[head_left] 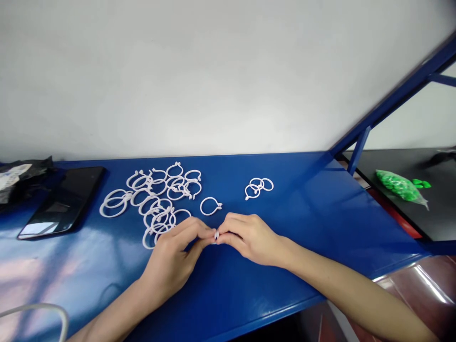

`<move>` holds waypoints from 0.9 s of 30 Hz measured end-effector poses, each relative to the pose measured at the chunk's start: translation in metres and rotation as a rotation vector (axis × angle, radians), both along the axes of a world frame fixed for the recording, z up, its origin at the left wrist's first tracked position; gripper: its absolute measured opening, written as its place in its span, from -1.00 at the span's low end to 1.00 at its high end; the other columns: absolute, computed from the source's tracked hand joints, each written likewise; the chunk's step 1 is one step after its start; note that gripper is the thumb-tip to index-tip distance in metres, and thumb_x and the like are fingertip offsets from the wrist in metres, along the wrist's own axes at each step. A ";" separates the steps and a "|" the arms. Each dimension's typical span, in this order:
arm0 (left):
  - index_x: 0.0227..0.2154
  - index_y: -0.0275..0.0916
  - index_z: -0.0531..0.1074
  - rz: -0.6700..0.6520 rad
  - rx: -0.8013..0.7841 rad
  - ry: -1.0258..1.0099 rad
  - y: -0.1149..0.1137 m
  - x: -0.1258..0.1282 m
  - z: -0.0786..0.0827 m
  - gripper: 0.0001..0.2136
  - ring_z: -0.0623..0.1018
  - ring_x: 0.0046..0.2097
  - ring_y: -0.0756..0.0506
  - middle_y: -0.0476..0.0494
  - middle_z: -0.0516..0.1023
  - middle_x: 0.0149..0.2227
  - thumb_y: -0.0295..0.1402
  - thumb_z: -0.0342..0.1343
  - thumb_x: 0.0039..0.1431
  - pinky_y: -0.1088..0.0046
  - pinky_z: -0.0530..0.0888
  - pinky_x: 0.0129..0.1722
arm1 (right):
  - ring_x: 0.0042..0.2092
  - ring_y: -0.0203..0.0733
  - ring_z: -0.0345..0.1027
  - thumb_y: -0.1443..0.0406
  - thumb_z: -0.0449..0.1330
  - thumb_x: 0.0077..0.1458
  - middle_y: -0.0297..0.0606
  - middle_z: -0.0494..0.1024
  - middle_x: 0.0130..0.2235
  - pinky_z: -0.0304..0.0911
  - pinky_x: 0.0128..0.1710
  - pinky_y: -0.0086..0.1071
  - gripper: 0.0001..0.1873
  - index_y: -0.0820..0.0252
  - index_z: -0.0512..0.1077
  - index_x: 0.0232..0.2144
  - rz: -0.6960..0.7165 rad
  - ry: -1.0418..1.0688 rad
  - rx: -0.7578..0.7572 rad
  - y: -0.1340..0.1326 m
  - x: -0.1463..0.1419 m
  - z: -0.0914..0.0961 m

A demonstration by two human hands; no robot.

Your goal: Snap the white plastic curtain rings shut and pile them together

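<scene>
My left hand (174, 259) and my right hand (249, 237) meet fingertip to fingertip low over the blue table (320, 209). Both pinch a small white ring (215, 234), of which only the clasp end shows between the fingers. Just beyond my left hand lies a pile of several white plastic rings (156, 194). A single ring (210, 206) rests at the pile's right edge. Farther right, a small linked group of three rings (259, 186) lies apart from the pile.
A black phone (64, 202) lies at the left, with a dark plastic bag (17, 178) behind it. A blue frame post (392, 95) slants up at the right. Beyond it a black table (427, 209) bears a bag of green pieces (399, 185). A white cable (42, 311) curves at bottom left.
</scene>
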State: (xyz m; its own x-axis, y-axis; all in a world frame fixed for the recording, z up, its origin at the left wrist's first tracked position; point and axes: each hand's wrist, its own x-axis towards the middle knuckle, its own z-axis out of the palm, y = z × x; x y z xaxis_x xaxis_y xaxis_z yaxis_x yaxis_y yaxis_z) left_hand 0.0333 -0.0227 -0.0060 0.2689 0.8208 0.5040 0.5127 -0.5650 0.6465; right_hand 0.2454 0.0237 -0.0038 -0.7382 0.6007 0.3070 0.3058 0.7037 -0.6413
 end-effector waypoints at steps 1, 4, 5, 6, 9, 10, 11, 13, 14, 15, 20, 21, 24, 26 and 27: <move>-0.35 -0.17 0.46 -0.005 0.021 0.006 -0.002 0.001 -0.001 -0.83 0.61 -0.35 0.05 0.05 0.61 -0.37 -0.57 0.10 0.31 0.60 0.54 -0.35 | -0.31 -0.32 0.46 0.22 0.05 0.46 -0.32 0.58 -0.26 0.29 -0.33 -0.47 -0.74 0.15 0.50 -0.22 0.014 -0.039 0.023 -0.001 0.001 0.002; -0.37 -0.17 0.44 -0.001 0.098 0.031 -0.006 0.004 -0.002 -0.78 0.60 -0.35 0.05 0.04 0.59 -0.38 -0.62 0.04 0.30 0.58 0.53 -0.34 | -0.39 -0.35 0.40 0.22 0.04 0.46 -0.34 0.53 -0.27 0.23 -0.40 -0.47 -0.73 0.13 0.51 -0.21 0.013 -0.172 0.090 -0.005 0.003 0.007; -0.37 -0.17 0.43 0.000 0.120 0.041 -0.007 0.004 -0.002 -0.78 0.59 -0.35 0.04 0.04 0.58 -0.38 -0.62 0.04 0.30 0.58 0.53 -0.34 | -0.40 -0.36 0.38 0.23 0.05 0.45 -0.35 0.52 -0.27 0.22 -0.42 -0.47 -0.75 0.13 0.51 -0.21 0.009 -0.203 0.108 -0.005 0.003 0.008; -0.36 -0.17 0.43 -0.003 0.141 0.054 -0.007 0.004 -0.002 -0.79 0.58 -0.35 0.04 0.04 0.58 -0.38 -0.61 0.04 0.31 0.56 0.52 -0.33 | -0.41 -0.37 0.38 0.23 0.07 0.44 -0.36 0.53 -0.27 0.21 -0.43 -0.47 -0.77 0.12 0.51 -0.20 0.005 -0.222 0.122 -0.005 0.003 0.009; -0.26 -0.16 0.45 0.000 0.212 0.153 -0.001 0.002 -0.004 -0.88 0.58 -0.30 -0.02 0.01 0.60 -0.34 -0.52 0.09 0.34 0.47 0.52 -0.26 | -0.35 -0.36 0.44 0.20 0.10 0.43 -0.37 0.56 -0.24 0.23 -0.40 -0.48 -0.79 0.10 0.51 -0.19 -0.017 -0.247 0.164 0.001 0.004 0.011; -0.20 -0.17 0.47 0.027 0.238 0.213 0.002 0.002 -0.006 -0.92 0.59 -0.25 -0.06 -0.03 0.63 -0.29 -0.47 0.12 0.34 0.41 0.52 -0.20 | -0.34 -0.34 0.45 0.18 0.11 0.43 -0.36 0.57 -0.23 0.24 -0.39 -0.47 -0.78 0.10 0.51 -0.19 -0.045 -0.271 0.195 0.005 0.005 0.012; -0.14 -0.19 0.48 0.069 0.267 0.280 0.007 0.002 -0.009 -0.91 0.59 -0.20 -0.12 -0.09 0.64 -0.23 -0.43 0.15 0.33 0.33 0.52 -0.15 | -0.33 -0.32 0.47 0.16 0.10 0.43 -0.33 0.58 -0.22 0.25 -0.38 -0.46 -0.76 0.12 0.51 -0.18 -0.094 -0.313 0.236 0.009 0.007 0.014; -0.03 -0.24 0.48 0.172 0.321 0.419 0.015 0.004 -0.016 -0.80 0.58 -0.10 -0.24 -0.21 0.64 -0.11 -0.37 0.17 0.32 0.18 0.49 -0.09 | -0.33 -0.26 0.48 0.14 0.09 0.43 -0.24 0.59 -0.20 0.25 -0.39 -0.42 -0.72 0.18 0.50 -0.18 -0.250 -0.434 0.319 0.019 0.014 0.019; -0.02 -0.26 0.49 0.210 0.347 0.478 0.019 0.005 -0.019 -0.79 0.57 -0.08 -0.28 -0.25 0.64 -0.09 -0.37 0.16 0.32 0.13 0.48 -0.09 | -0.33 -0.23 0.48 0.15 0.09 0.44 -0.19 0.59 -0.18 0.24 -0.41 -0.40 -0.72 0.20 0.50 -0.17 -0.341 -0.500 0.345 0.024 0.019 0.021; -0.04 -0.27 0.51 0.231 0.371 0.526 0.022 0.007 -0.022 -0.80 0.56 -0.08 -0.30 -0.27 0.64 -0.10 -0.38 0.14 0.33 0.11 0.46 -0.10 | -0.34 -0.21 0.49 0.18 0.09 0.43 -0.16 0.59 -0.16 0.23 -0.44 -0.39 -0.74 0.21 0.50 -0.16 -0.425 -0.562 0.356 0.029 0.024 0.023; -0.29 -0.22 0.51 0.180 0.409 0.628 0.024 0.009 -0.021 -0.84 0.54 -0.20 -0.24 -0.17 0.63 -0.27 -0.48 0.04 0.37 0.19 0.38 -0.22 | -0.30 -0.13 0.53 0.23 0.18 0.37 -0.12 0.57 -0.10 0.27 -0.46 -0.38 -0.83 0.19 0.49 -0.12 -0.622 -0.681 0.320 0.044 0.041 0.028; -0.31 -0.21 0.49 0.168 0.402 0.611 0.023 0.009 -0.019 -0.82 0.53 -0.24 -0.21 -0.14 0.62 -0.30 -0.49 0.02 0.38 0.22 0.37 -0.25 | -0.28 -0.11 0.54 0.22 0.19 0.36 -0.12 0.57 -0.10 0.29 -0.45 -0.37 -0.83 0.20 0.49 -0.12 -0.639 -0.666 0.315 0.044 0.041 0.027; -0.29 -0.19 0.42 0.109 0.288 0.435 0.018 0.005 -0.014 -0.84 0.52 -0.34 -0.10 -0.06 0.57 -0.36 -0.46 -0.02 0.41 0.33 0.41 -0.30 | -0.21 -0.10 0.56 0.22 0.15 0.39 -0.11 0.58 -0.06 0.38 -0.38 -0.35 -0.81 0.20 0.49 -0.09 -0.614 -0.523 0.304 0.037 0.034 0.023; -0.25 -0.17 0.38 0.058 0.123 0.278 0.014 0.003 -0.010 -0.88 0.53 -0.39 -0.03 0.01 0.54 -0.37 -0.42 -0.03 0.42 0.45 0.45 -0.35 | -0.14 -0.12 0.56 0.21 0.14 0.39 -0.11 0.57 0.02 0.43 -0.31 -0.35 -0.78 0.18 0.47 -0.03 -0.472 -0.344 0.276 0.028 0.025 0.018; -0.23 -0.16 0.36 0.037 0.046 0.214 0.012 0.002 -0.008 -0.90 0.54 -0.41 0.00 0.04 0.54 -0.38 -0.41 -0.04 0.42 0.50 0.45 -0.39 | -0.09 -0.14 0.56 0.21 0.14 0.39 -0.11 0.56 0.07 0.45 -0.27 -0.36 -0.76 0.16 0.45 0.01 -0.376 -0.248 0.251 0.023 0.019 0.015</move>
